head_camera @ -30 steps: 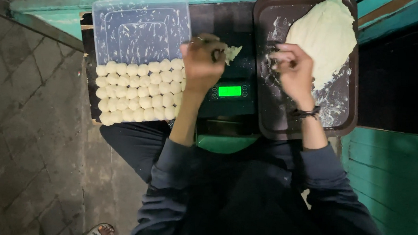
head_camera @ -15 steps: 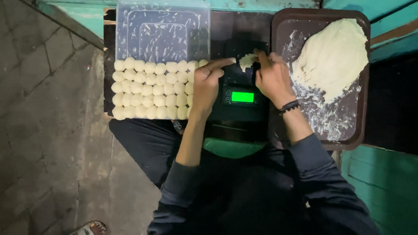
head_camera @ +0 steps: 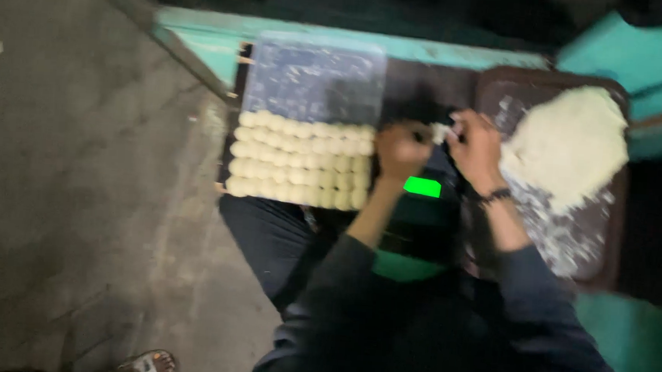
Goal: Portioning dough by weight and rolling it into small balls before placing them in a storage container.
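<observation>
1. Our left hand (head_camera: 400, 153) and right hand (head_camera: 475, 147) meet above the small black scale with the glowing green screen (head_camera: 421, 187).
2. Both hands pinch one small pale lump of dough (head_camera: 441, 131); the fingers look closed on it, though the picture is blurry.
3. The lump sits between our fingertips, right over the scale, maybe so it can be weighed.
4. The big pale heap of dough (head_camera: 571, 143) lies on the dark brown tray (head_camera: 610, 249), close to our right hand.
5. Rows of little round dough balls (head_camera: 302, 161) fill the clear plastic box (head_camera: 315, 74) on our left.
</observation>
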